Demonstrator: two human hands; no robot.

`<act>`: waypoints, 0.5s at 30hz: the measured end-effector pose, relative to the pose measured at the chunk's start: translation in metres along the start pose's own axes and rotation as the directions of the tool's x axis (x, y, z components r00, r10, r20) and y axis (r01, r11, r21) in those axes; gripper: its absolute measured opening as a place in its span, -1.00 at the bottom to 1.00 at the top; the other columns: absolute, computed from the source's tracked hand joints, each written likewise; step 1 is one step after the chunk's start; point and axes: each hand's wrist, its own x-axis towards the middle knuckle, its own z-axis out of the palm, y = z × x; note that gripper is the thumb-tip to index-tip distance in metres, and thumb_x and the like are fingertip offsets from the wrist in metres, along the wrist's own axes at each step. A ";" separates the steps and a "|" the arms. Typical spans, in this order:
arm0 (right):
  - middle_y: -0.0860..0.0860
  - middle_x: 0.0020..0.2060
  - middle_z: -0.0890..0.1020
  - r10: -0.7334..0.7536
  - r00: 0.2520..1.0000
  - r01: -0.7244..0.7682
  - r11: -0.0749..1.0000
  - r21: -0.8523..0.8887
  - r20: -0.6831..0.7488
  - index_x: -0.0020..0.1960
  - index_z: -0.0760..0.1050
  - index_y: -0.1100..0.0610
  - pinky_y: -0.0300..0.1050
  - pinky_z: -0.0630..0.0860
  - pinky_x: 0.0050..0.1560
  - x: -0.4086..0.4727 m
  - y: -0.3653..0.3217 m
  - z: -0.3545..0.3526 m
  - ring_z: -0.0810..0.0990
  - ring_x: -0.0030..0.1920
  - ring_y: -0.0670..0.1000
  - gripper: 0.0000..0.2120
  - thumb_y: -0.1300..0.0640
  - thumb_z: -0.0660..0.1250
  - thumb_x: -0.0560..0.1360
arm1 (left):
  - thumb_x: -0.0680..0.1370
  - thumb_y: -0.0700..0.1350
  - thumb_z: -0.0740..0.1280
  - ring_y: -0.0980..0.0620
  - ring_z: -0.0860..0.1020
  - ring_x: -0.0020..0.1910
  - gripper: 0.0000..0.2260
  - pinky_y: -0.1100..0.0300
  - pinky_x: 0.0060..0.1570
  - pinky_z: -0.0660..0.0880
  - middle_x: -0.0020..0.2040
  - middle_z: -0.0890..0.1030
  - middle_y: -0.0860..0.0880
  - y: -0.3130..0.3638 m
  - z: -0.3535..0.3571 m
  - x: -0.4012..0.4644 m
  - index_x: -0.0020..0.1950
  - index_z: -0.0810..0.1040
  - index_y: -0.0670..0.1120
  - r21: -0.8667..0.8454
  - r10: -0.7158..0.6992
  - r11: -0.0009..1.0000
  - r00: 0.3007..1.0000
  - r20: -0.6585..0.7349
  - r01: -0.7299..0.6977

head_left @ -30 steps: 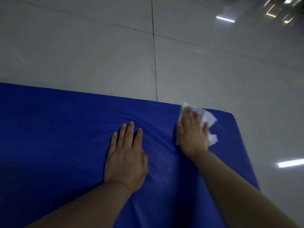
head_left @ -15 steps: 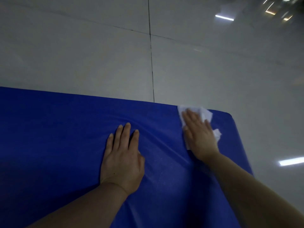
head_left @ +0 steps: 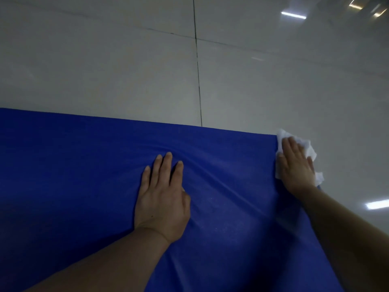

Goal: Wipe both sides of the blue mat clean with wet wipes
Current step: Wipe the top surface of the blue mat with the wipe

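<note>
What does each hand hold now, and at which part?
Neither hand grips anything. The right hand presses flat on the middle of the white wet wipe at the blue mat corner; the left hand lies flat on the mat.

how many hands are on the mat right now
2. The left hand lies flat near the middle of the mat. The right hand presses a wipe at the mat's far right corner.

Crumpled white wet wipe (head_left: 309,150) lies mostly hidden under right hand (head_left: 295,165) at three o'clock; large blue mat (head_left: 84,165) runs past the frame's left and bottom edges.
</note>
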 end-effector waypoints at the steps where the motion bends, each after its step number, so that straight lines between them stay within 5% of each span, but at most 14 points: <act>1: -0.04 0.55 -0.07 0.046 0.999 -0.046 0.999 0.007 -0.007 0.56 -0.08 0.05 0.04 -0.12 0.49 0.004 0.004 -0.001 -0.12 0.54 -0.02 -0.52 0.03 -0.10 0.67 | 0.51 -0.04 0.01 -0.14 0.27 0.43 -0.49 -0.07 0.37 0.11 0.44 0.37 -0.21 0.000 0.000 0.000 0.38 0.45 -0.19 0.001 0.001 1.000 1.000 0.000 -0.001; 4: -0.03 0.55 0.01 -0.013 0.999 0.013 1.000 -0.006 -0.048 0.56 -0.01 0.06 0.07 -0.06 0.48 -0.010 -0.019 0.005 -0.07 0.54 0.01 -0.53 0.09 -0.05 0.66 | 0.51 -0.04 0.01 -0.17 0.32 0.42 -0.49 -0.07 0.37 0.11 0.44 0.37 -0.21 0.000 0.000 0.000 0.38 0.45 -0.19 0.001 -0.002 1.000 1.000 0.009 0.002; 8: -0.15 0.50 0.05 -0.346 0.938 0.346 0.937 0.039 -0.025 0.53 0.05 -0.03 -0.04 -0.08 0.49 -0.052 -0.030 0.015 -0.08 0.51 -0.12 -0.50 -0.10 -0.15 0.62 | 0.51 -0.04 0.01 -0.19 0.34 0.41 -0.48 -0.06 0.37 0.10 0.43 0.38 -0.23 0.000 -0.003 0.001 0.38 0.45 -0.21 0.000 -0.005 1.000 1.000 0.014 0.005; 12: -0.09 0.54 -0.03 -0.068 0.998 0.068 0.998 0.014 -0.020 0.56 -0.05 0.01 -0.01 -0.13 0.50 -0.033 0.001 0.009 -0.15 0.52 -0.10 -0.53 0.00 -0.10 0.66 | 0.52 -0.04 0.00 -0.20 0.33 0.42 -0.48 -0.05 0.40 0.06 0.44 0.36 -0.23 0.002 -0.003 0.001 0.39 0.43 -0.20 -0.001 -0.005 1.000 1.000 0.027 0.005; 15: 0.01 0.53 0.14 -0.035 0.996 0.039 0.998 0.053 -0.085 0.53 0.12 0.11 0.13 0.18 0.45 -0.036 -0.026 0.009 0.15 0.48 0.11 -0.55 0.20 0.02 0.64 | 0.52 -0.03 -0.01 -0.19 0.31 0.43 -0.48 -0.05 0.41 0.06 0.45 0.35 -0.22 0.001 0.000 0.001 0.40 0.42 -0.20 0.000 -0.007 1.000 1.000 0.029 0.007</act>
